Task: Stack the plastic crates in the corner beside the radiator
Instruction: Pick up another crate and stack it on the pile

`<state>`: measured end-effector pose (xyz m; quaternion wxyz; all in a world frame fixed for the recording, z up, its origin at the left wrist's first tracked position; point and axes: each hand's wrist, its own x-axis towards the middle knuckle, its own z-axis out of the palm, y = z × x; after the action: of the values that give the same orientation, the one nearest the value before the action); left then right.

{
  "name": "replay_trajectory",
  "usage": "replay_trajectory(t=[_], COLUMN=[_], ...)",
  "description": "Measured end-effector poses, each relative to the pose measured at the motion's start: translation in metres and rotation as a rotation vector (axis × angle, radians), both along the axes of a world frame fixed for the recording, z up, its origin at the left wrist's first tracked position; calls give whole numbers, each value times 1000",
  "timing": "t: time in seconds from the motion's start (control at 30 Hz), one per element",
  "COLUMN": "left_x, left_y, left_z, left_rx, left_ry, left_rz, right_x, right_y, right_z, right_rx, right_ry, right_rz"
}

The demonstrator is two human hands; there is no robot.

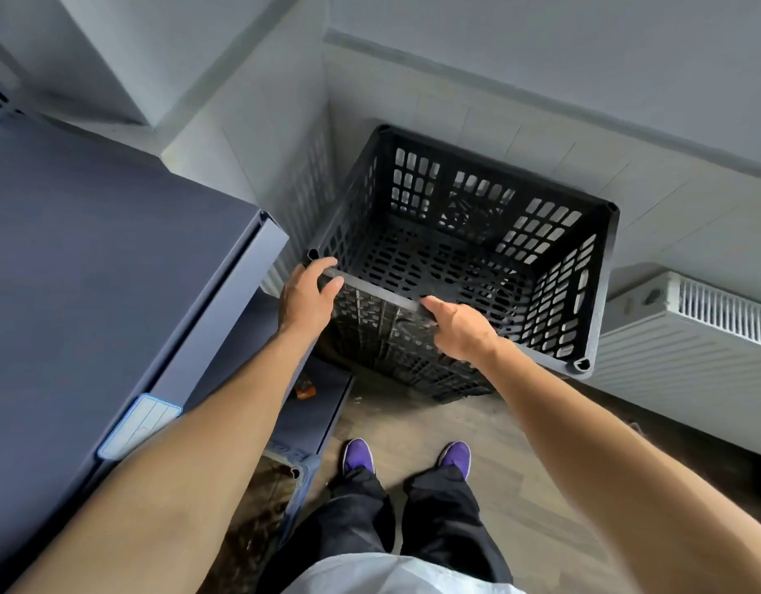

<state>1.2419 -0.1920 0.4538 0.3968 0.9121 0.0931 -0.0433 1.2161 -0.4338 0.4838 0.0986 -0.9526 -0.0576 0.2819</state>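
A black perforated plastic crate [477,233] stands open side up in the corner of the tiled walls, with a white radiator [687,336] to its right. It sits high off the floor; lattice walls continue below it, though I cannot tell how many crates are underneath. My left hand [306,297] is curled over the near rim at its left corner. My right hand [460,325] grips the same near rim a little further right, fingers hidden over the edge. The crate is empty inside.
A dark blue metal cabinet [104,272] fills the left side, its edge close to the crate, with a lower blue shelf [314,405] holding a small orange object [305,390]. My feet in purple shoes [406,458] stand on the wooden floor before the crate.
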Motion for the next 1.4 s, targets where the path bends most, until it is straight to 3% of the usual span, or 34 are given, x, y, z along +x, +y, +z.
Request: replay_trajectory(t=[0.47,0.77,1.0,1.13,1.23,1.33,1.4], left_x=[5,7,9,2,-7,-9,-10], left_y=[-3,2,4,-13,-31,-44,-52], left_z=[-3,2,6,6,6,3,1], left_rx=[-52,-129,-78,41,286,498,523], left_ry=[-37,41,103,92,-31,-218,-233], left_rz=[30,-42,-70,-26,13,-164,-302], right_x=[0,-2,-9,-19,-26,-31,-33], right_y=[3,2,-5,-22,-37,-46,-48], right_z=[-6,-8,-12,-16,-18,-20,-21], right_rx=[-8,23,50,76,22,-8,-35], right_ry=[-102,-137,-125,-122,-117,-129,-133], right_rz=[-34,-35,-10,-23,-45,-69,-81])
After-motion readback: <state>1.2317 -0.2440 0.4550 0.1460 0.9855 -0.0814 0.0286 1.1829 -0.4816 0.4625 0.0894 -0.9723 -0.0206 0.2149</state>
